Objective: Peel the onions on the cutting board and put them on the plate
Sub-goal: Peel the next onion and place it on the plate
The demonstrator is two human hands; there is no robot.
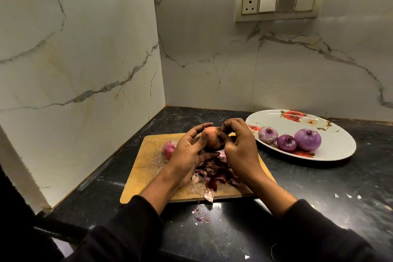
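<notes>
Onion [210, 137] between left hand [189, 153] and right hand [238, 144]

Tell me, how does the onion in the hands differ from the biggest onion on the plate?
The held onion still wears brownish outer skin; the big plate onion is peeled, shiny purple. The first is gripped by the left hand and picked at by the right hand; the second rests untouched on the plate.

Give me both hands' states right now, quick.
Left hand: holding the onion.
Right hand: pinching the skin at the onion's top.
</notes>
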